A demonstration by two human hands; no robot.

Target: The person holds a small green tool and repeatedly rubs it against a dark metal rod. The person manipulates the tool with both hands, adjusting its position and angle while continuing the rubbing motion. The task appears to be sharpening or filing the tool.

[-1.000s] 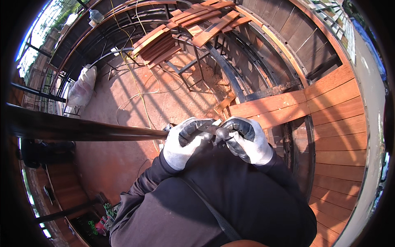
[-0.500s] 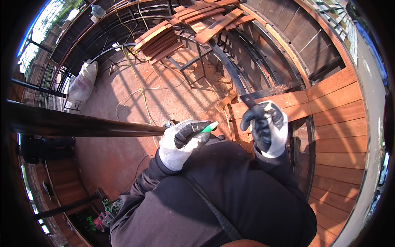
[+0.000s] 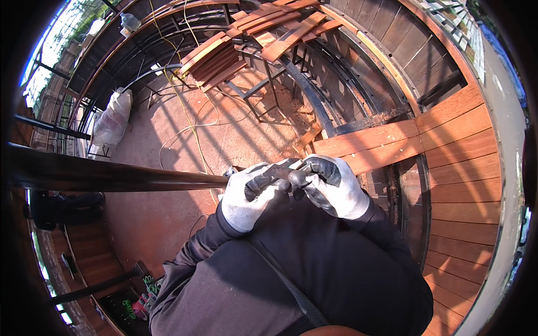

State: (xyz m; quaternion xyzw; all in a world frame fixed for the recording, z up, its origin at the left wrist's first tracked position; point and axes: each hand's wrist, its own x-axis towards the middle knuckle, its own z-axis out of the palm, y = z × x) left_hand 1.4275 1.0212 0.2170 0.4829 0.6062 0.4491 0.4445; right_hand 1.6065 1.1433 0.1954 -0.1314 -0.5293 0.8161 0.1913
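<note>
My hands, both in white gloves with dark palms, meet in front of my chest. My left hand (image 3: 249, 193) is closed in a pinch; the green pencil seen there half a second ago is now hidden by the fingers. My right hand (image 3: 330, 185) is closed around a dark flat blade (image 3: 284, 171), which lies across the left fingertips. A small pale piece, perhaps the handle end or the pencil tip, shows between the hands, too small to tell.
A dark round post (image 3: 117, 173) reaches in from the left, close by my left hand. Reddish planks (image 3: 218, 59) are stacked beyond on a metal frame (image 3: 260, 89). A yellow cord (image 3: 196, 134) crosses the floor. Fitted boards (image 3: 462, 185) line the right side.
My right hand has come left and down with the blade to meet my left hand. The green pencil has gone out of sight between them. My left hand has barely moved.
</note>
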